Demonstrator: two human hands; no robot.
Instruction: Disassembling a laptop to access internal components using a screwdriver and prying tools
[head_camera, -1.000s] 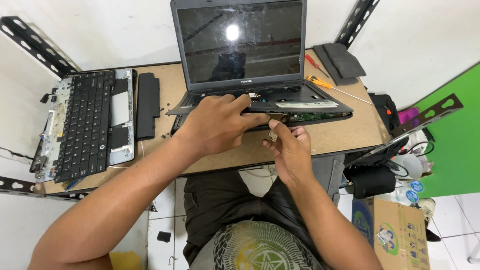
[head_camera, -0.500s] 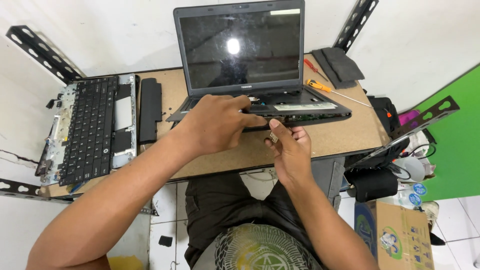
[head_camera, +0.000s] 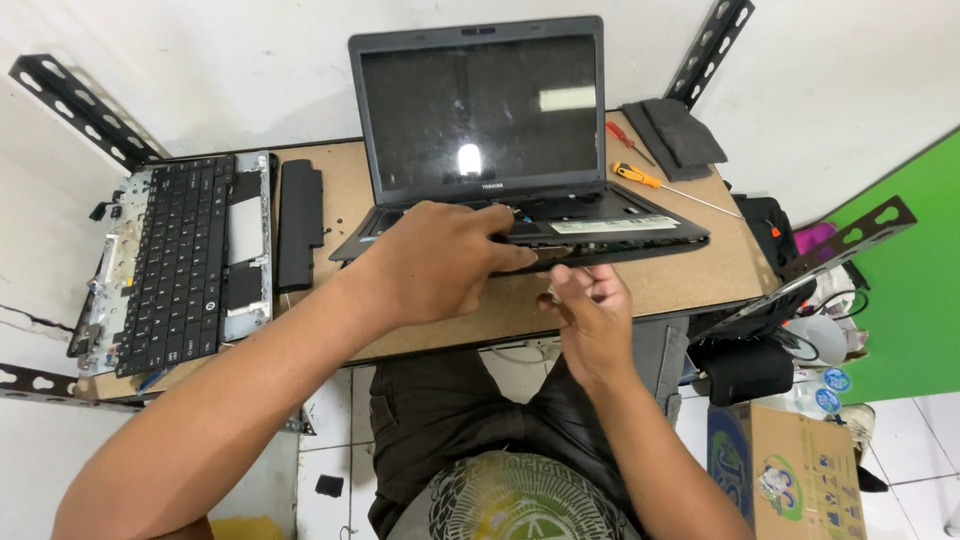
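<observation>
Repair workshop: dismantled laptop (head_camera: 520, 215), screwdrivers (head_camera: 640, 178), bench (head_camera: 700, 285).
</observation>
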